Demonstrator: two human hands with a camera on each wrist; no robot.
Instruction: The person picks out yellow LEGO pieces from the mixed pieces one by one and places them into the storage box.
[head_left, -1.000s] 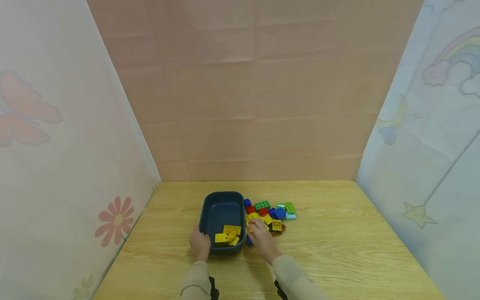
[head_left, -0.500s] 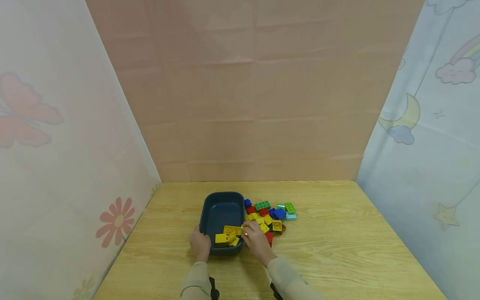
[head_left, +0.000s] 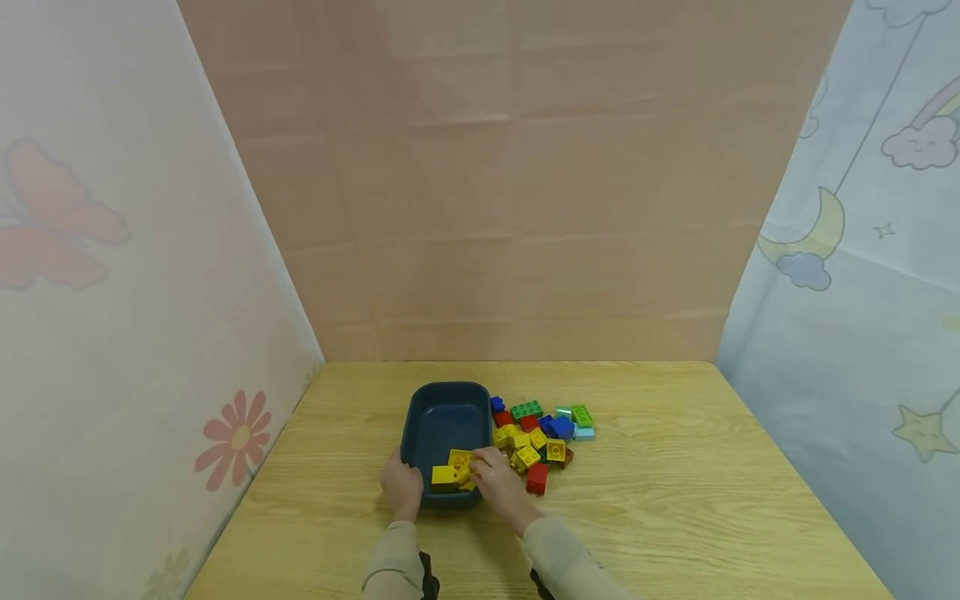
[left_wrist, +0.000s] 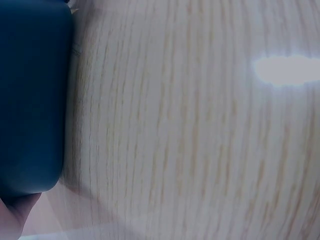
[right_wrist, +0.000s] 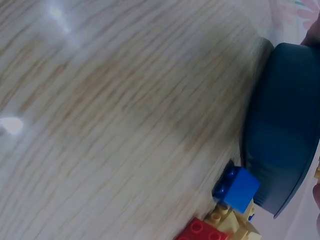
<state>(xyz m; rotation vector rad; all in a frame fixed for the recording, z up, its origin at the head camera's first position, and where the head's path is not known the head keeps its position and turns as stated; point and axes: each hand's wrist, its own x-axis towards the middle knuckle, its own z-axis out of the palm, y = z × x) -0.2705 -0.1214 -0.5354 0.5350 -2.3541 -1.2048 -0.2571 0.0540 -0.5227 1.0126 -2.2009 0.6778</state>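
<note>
A dark blue rectangular bin (head_left: 450, 392) stands on the table, with several yellow toy bricks (head_left: 443, 477) at its near end. My left hand (head_left: 402, 487) grips the bin's near left rim. In the left wrist view the bin's side wall (left_wrist: 32, 100) shows, with part of the hand under its corner. My right hand (head_left: 501, 487) reaches over the right rim and pinches a yellow brick (right_wrist: 317, 173), mostly cut off at the edge of the right wrist view. Its fingers hide part of the bricks in the bin.
Right of the bin lies a loose pile of bricks: yellow ones (head_left: 527, 456), a dark green one (head_left: 527, 409), blue ones (head_left: 559, 427) and a lime one (head_left: 582, 415). A red brick (head_left: 537, 478) lies nearest the front. A blue brick (right_wrist: 237, 189) sits close to the bin's wall.
My right hand has moved left from the pile, over the rim and into the bin, with a yellow brick in its fingers. My left hand stays on the bin.
</note>
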